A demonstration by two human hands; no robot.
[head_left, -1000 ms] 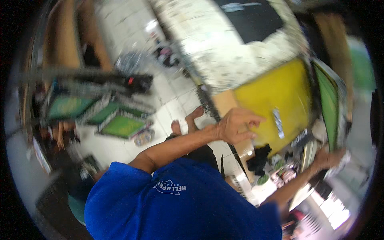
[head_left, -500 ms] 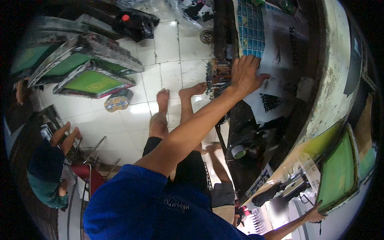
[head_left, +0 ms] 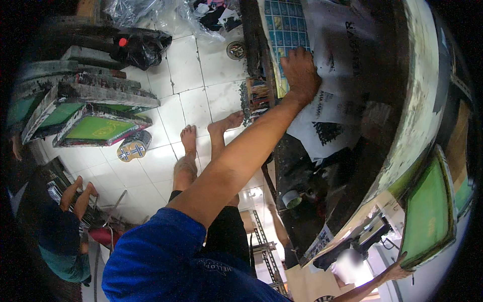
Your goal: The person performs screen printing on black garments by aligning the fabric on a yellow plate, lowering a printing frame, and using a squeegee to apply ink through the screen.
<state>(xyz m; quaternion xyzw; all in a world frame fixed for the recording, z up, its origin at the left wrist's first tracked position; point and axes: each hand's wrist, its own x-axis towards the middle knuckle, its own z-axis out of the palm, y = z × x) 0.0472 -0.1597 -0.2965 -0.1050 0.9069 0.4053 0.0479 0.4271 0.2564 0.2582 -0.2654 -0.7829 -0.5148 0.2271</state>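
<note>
The floor (head_left: 209,95) was white tile with dark joints; a red chair (head_left: 104,235) stood left, bright light (head_left: 375,262) lower right.

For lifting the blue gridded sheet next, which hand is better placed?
Probably the left hand: it is directly at the blue gridded sheet, while the right hand is away at the green screen.

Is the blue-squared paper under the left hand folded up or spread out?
Spread out: the blue-squared paper shows flat rows of squares beyond the left hand. Its top end is cut off.
</note>
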